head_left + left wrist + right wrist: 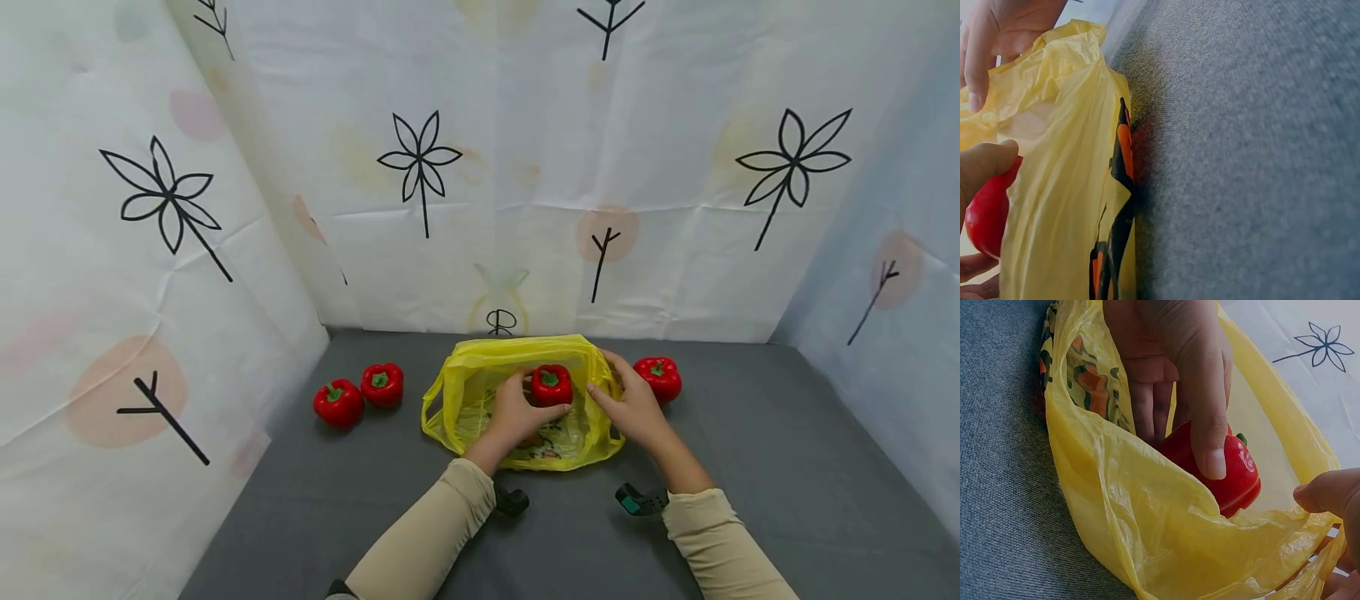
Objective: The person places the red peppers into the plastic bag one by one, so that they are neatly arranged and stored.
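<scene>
My left hand grips a red bell pepper at the mouth of a yellow plastic bag. In the right wrist view the thumb lies across the near side of the pepper, with fingers behind it. The bag lies with its mouth spread wide towards me, a printed pattern showing through its lower side. My right hand pinches the bag's right edge between thumb and fingers. Part of the pepper is hidden behind the bag's side in the left wrist view.
Two red bell peppers, one in front and one behind, sit left of the bag on the grey table. Another pepper stands just beyond my right hand. A patterned cloth backdrop rises behind the table.
</scene>
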Available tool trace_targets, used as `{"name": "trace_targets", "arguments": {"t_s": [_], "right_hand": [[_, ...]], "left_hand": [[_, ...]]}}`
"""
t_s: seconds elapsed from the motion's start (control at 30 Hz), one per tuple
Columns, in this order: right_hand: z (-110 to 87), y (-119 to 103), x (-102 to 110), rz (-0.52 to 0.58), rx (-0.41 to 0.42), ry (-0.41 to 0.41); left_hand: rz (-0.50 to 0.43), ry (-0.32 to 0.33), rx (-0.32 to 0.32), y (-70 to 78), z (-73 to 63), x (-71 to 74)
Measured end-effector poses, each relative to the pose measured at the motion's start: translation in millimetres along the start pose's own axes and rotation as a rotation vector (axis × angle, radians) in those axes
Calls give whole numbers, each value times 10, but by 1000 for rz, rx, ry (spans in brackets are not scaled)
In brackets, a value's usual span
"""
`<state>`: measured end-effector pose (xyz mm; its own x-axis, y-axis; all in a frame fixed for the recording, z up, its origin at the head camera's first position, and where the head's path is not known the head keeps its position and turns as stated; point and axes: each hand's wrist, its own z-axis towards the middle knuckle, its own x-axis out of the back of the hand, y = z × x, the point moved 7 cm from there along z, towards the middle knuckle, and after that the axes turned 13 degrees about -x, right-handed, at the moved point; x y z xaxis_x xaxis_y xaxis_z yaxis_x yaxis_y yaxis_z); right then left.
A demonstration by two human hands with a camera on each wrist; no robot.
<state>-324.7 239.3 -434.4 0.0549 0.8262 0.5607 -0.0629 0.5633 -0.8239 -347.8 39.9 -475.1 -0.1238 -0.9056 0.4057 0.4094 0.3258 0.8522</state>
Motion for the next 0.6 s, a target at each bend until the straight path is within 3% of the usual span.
{"name": "trace_targets", "arguments": {"t_s": [0.37,0.6], "right_hand": [[8,-2,-26,0,9,-14],[6,-4,-8,5,-2,-12]], "left_hand": [[-30,14,35,24,-223,221],[-48,-35,-41,185,-463,513]]}}
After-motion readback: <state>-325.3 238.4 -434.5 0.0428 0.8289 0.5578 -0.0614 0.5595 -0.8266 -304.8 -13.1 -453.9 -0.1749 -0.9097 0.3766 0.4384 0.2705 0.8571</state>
